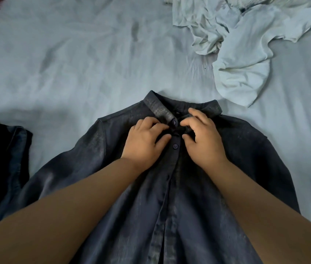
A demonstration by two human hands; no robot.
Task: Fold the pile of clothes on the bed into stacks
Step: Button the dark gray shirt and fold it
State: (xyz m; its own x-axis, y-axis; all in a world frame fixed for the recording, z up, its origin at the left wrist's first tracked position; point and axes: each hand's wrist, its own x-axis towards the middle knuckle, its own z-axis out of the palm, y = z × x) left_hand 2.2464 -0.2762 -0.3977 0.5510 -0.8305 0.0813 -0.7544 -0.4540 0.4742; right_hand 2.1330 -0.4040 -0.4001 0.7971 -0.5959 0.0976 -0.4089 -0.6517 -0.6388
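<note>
Fingertips of the left hand [145, 138] and right hand [202, 135] pinch the two placket edges just under the collar button [174, 122] of a dark button-up shirt [246, 149], which lies face-up and flat on the bed [74, 63]. It looks soft, light and limp — best taken by collar, shoulders or hem. White crumpled clothes [242, 54] lie beyond; a dark folded garment [4, 149] sits at the left.

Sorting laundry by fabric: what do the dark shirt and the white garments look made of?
Dark shirt: looks like woven cotton or linen, matte, with a faint slubby weave on its collar. White garments: probably soft cotton jersey, matte, crumpling in limp folds.
</note>
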